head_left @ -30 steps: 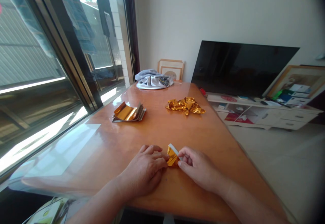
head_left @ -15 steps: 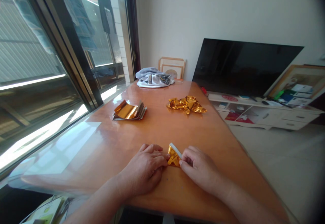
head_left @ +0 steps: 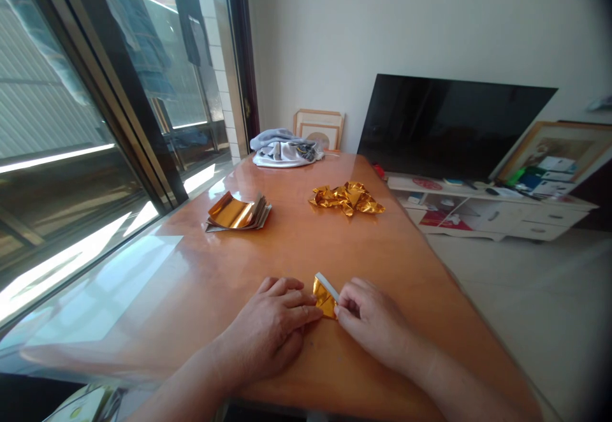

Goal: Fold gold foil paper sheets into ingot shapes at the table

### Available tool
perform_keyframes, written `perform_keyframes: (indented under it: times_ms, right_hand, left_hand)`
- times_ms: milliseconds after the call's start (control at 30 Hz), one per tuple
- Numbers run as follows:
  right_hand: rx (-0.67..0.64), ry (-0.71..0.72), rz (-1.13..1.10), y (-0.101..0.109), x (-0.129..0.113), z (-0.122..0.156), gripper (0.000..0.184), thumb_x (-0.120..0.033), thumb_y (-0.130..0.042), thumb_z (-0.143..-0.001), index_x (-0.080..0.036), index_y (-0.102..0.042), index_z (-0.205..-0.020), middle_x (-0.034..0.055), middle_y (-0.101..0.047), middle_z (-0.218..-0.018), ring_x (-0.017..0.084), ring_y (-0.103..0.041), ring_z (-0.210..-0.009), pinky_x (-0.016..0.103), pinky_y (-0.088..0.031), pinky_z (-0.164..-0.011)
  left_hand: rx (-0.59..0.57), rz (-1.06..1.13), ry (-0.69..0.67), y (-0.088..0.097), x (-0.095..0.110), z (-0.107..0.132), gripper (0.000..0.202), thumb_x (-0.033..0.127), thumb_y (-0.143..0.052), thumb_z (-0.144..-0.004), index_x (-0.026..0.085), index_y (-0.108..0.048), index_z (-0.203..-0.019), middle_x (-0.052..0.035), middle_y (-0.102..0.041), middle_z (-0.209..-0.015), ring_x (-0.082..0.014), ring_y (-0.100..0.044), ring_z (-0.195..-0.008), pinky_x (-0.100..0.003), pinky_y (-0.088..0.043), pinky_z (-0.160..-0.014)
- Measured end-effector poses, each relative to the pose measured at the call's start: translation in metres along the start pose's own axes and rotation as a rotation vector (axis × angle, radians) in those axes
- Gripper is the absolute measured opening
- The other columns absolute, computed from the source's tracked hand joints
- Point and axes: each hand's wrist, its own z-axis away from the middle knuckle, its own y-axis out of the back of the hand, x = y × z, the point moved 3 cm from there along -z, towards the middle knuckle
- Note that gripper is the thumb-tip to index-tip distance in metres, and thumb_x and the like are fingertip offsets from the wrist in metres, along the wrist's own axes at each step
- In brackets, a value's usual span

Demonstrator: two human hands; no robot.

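A small piece of gold foil paper (head_left: 324, 299) with a pale folded edge lies on the table between my hands. My left hand (head_left: 277, 320) rests flat, its fingertips pressing the paper's left and lower side. On the other side, my right hand (head_left: 366, 310) pinches the paper's right edge between thumb and curled fingers. Farther off to the left sits a stack of gold foil sheets (head_left: 234, 211), the top one curling up. Several folded gold foil pieces (head_left: 348, 199) lie in a heap toward the right.
The brown wooden table (head_left: 282, 250) stretches away from me. A bundle of grey cloth (head_left: 285, 149) sits at its far end. Sliding glass doors (head_left: 109, 90) run along the left. A television (head_left: 444, 129) stands on a white cabinet (head_left: 511, 218) beyond the right edge.
My left fingers have slid a little right, farther over the foil paper's lower edge. The right hand keeps its pinch. The whole view has shifted slightly.
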Motion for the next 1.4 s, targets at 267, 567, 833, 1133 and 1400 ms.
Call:
perform_keyframes:
  times_ms: [267, 567, 833, 1133, 1400]
  right_hand:
    - [0.010, 0.000, 0.015, 0.001, -0.001, 0.000, 0.013, -0.016, -0.060, -0.084, -0.022, -0.056, -0.073, 0.0001, -0.062, -0.081, 0.016, -0.056, -0.075, 0.027, -0.039, -0.068]
    - [0.010, 0.010, 0.009, -0.003, 0.004, 0.001, 0.015, -0.014, -0.059, -0.084, -0.023, -0.055, -0.073, 0.0003, -0.061, -0.081, 0.016, -0.056, -0.075, 0.028, -0.040, -0.069]
    - [0.006, 0.003, 0.022, -0.003, 0.002, 0.001, 0.015, -0.012, -0.058, -0.082, -0.023, -0.055, -0.074, -0.0001, -0.061, -0.081, 0.016, -0.055, -0.075, 0.028, -0.037, -0.067]
    - [0.005, -0.006, 0.052, -0.002, 0.000, 0.003, 0.015, -0.013, -0.058, -0.084, -0.023, -0.053, -0.075, 0.0002, -0.060, -0.082, 0.017, -0.053, -0.076, 0.029, -0.036, -0.069]
    - [0.023, 0.002, 0.082, -0.004, 0.001, 0.005, 0.015, -0.013, -0.057, -0.086, -0.023, -0.053, -0.076, 0.0002, -0.060, -0.083, 0.017, -0.054, -0.079, 0.029, -0.038, -0.073]
  left_hand:
    - [-0.001, 0.001, 0.017, 0.003, 0.003, -0.002, 0.043, 0.016, -0.058, -0.086, 0.035, -0.067, -0.123, 0.0007, -0.069, -0.124, -0.0258, -0.054, -0.118, -0.043, -0.037, -0.103]
    - [-0.004, -0.019, 0.027, 0.009, 0.007, -0.008, 0.030, 0.018, -0.058, -0.087, 0.032, -0.072, -0.110, -0.0015, -0.071, -0.110, -0.0261, -0.055, -0.112, -0.043, -0.036, -0.098]
    - [-0.015, -0.092, 0.046, 0.007, 0.010, -0.021, 0.018, 0.023, -0.053, -0.094, 0.025, -0.067, -0.083, -0.0013, -0.069, -0.091, -0.0241, -0.054, -0.101, -0.042, -0.034, -0.092]
    - [0.005, -0.107, 0.090, -0.003, 0.005, -0.036, 0.017, 0.023, -0.056, -0.092, 0.022, -0.064, -0.077, -0.0027, -0.066, -0.089, -0.0213, -0.054, -0.090, -0.039, -0.036, -0.085]
    - [0.019, -0.117, 0.102, -0.010, 0.001, -0.035, 0.008, 0.021, -0.060, -0.089, 0.023, -0.064, -0.082, -0.0011, -0.066, -0.092, -0.0211, -0.053, -0.091, -0.038, -0.034, -0.085]
